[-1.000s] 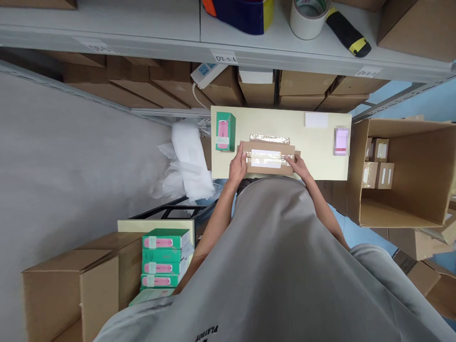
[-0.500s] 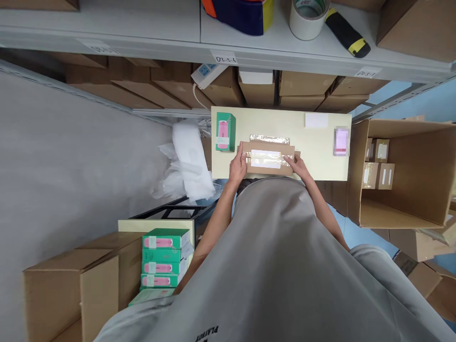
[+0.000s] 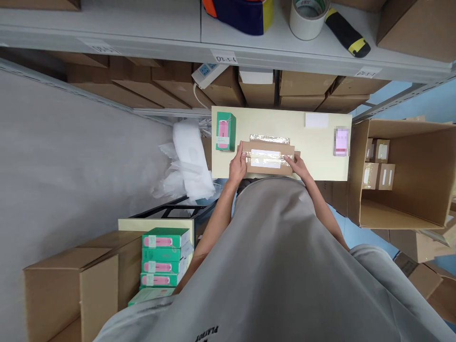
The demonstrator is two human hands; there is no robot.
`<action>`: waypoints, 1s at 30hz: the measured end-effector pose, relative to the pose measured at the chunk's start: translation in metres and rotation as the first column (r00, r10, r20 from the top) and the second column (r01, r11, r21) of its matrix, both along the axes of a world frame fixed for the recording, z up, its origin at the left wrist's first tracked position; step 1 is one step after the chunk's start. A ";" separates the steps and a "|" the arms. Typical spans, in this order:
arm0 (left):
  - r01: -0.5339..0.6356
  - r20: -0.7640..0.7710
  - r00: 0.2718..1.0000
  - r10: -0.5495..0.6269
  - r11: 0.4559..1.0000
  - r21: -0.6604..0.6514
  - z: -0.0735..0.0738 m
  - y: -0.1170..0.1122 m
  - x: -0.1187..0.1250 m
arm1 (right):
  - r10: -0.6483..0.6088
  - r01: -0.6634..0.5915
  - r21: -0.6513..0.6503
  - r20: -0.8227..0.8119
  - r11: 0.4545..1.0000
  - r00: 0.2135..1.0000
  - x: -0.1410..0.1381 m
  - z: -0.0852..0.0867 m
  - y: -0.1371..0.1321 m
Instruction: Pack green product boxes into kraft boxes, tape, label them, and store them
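Observation:
Between my hands is a small brown cardboard box [image 3: 270, 169], with clear tape and white labels on its upper face. My left hand [image 3: 238, 166] grips its left end, fingers along the side. At the right end my right hand [image 3: 298, 166] holds it, thumb on top near the tape. Just behind the box, a strip of shiny clear tape [image 3: 270, 138] shows. A green box with a pink picture [image 3: 224, 132] stands at the left of the pale tabletop [image 3: 278, 118]. What lies under the cardboard box is hidden.
A large open carton [image 3: 413, 209] at the right holds several small brown boxes. Stacked green boxes [image 3: 162, 256] stand at lower left beside another open carton [image 3: 53, 294]. White foam wrap [image 3: 192, 161] hangs left of the table. Overhead, a shelf [image 3: 142, 28] carries a tape roll [image 3: 308, 21].

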State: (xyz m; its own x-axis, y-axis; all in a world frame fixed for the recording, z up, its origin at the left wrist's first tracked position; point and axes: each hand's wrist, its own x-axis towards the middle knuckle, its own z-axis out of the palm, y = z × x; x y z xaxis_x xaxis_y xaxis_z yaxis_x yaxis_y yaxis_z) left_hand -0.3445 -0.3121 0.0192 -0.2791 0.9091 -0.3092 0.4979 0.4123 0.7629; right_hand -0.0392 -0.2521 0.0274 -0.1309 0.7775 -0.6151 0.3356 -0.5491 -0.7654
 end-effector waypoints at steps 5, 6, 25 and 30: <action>0.013 -0.002 1.000 -0.013 1.000 -0.005 0.001 0.000 -0.001 | -0.015 0.015 -0.012 -0.028 1.000 0.999 0.000 0.001 -0.001; 0.017 -0.003 1.000 -0.017 1.000 -0.005 0.001 0.000 -0.001 | -0.014 0.014 -0.013 -0.029 1.000 0.999 0.000 0.001 -0.001; -0.011 -0.005 1.000 0.012 1.000 0.022 0.004 -0.001 0.002 | -0.033 0.032 -0.018 -0.041 0.999 0.999 0.000 -0.001 -0.001; -0.009 0.002 1.000 0.009 0.996 0.091 0.003 -0.002 0.003 | -0.029 0.029 -0.004 0.003 1.000 1.000 0.000 -0.003 -0.002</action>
State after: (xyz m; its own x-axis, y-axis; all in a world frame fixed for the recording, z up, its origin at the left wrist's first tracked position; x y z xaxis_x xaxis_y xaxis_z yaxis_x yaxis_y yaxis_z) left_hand -0.3418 -0.3144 0.0219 -0.2870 0.9310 -0.2255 0.4936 0.3455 0.7981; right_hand -0.0396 -0.2541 0.0242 -0.1065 0.7786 -0.6184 0.3222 -0.5614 -0.7623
